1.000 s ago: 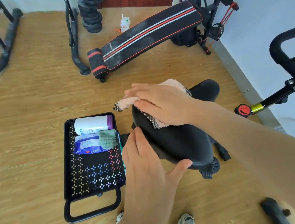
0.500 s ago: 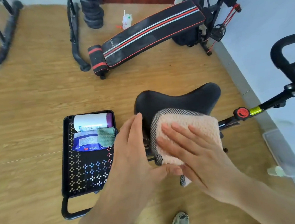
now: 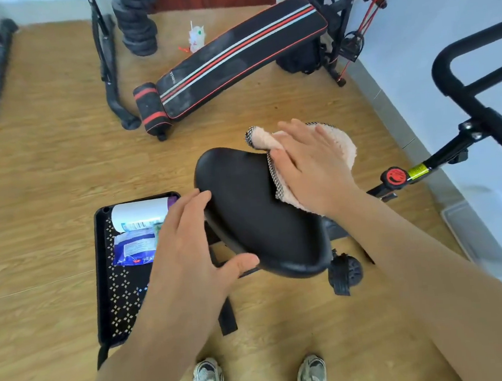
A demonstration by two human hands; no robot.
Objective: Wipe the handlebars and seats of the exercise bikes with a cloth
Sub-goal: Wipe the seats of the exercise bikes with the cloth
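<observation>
Wiping bike seat (image 3: 258,220): right hand (image 3: 311,166) flat, pressing pink cloth (image 3: 343,148) at far right. Left hand (image 3: 185,250) open, steadying near-left edge. Next, likely sweeping nearer.

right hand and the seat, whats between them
The pink cloth: in the head view the right hand presses flat on it against the far side of the black seat.

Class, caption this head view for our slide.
Right hand presses pink cloth on black bike seat; left hand steadies it.
</observation>
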